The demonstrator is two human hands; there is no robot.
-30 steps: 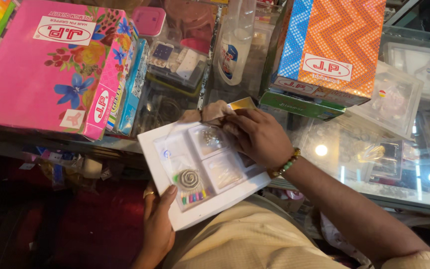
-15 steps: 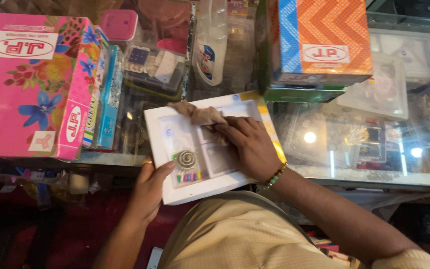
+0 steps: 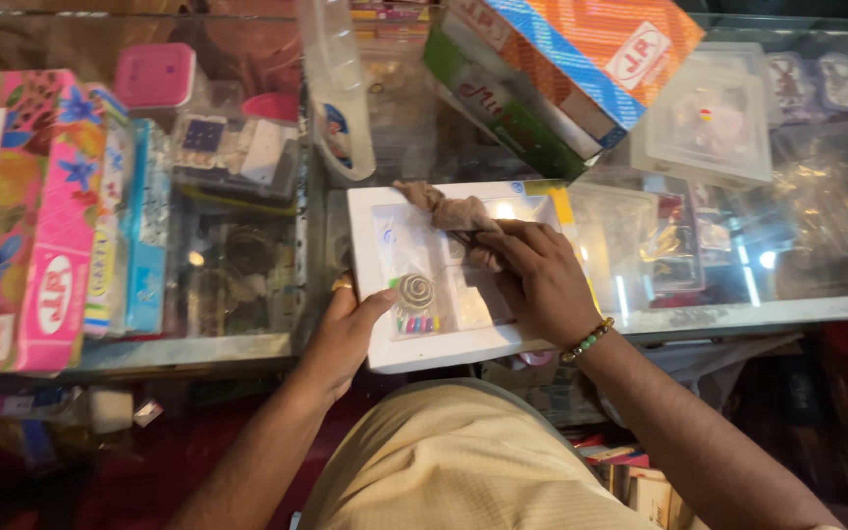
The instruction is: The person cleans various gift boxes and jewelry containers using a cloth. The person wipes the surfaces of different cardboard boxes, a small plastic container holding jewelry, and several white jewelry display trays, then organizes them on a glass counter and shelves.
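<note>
**On the glass worktop: cloth pressed to a white box**

Across the glass worktop (image 3: 247, 344) a stack of pink boxes (image 3: 22, 216) lies at the left and an orange patterned box (image 3: 601, 59) leans at the back. Between them, at the near edge, sits a white jewellery box (image 3: 444, 344). Right hand (image 3: 542, 280) presses a crumpled brown cloth (image 3: 453, 211) onto its clear lid, fingers curled around the cloth. Left hand (image 3: 345, 334) steadies the box's left edge, thumb on top.

Your white box (image 3: 444, 344) now flat on glass counter (image 3: 247, 344); right hand (image 3: 542, 280) presses brown cloth (image 3: 449, 211) onto lid.
</note>
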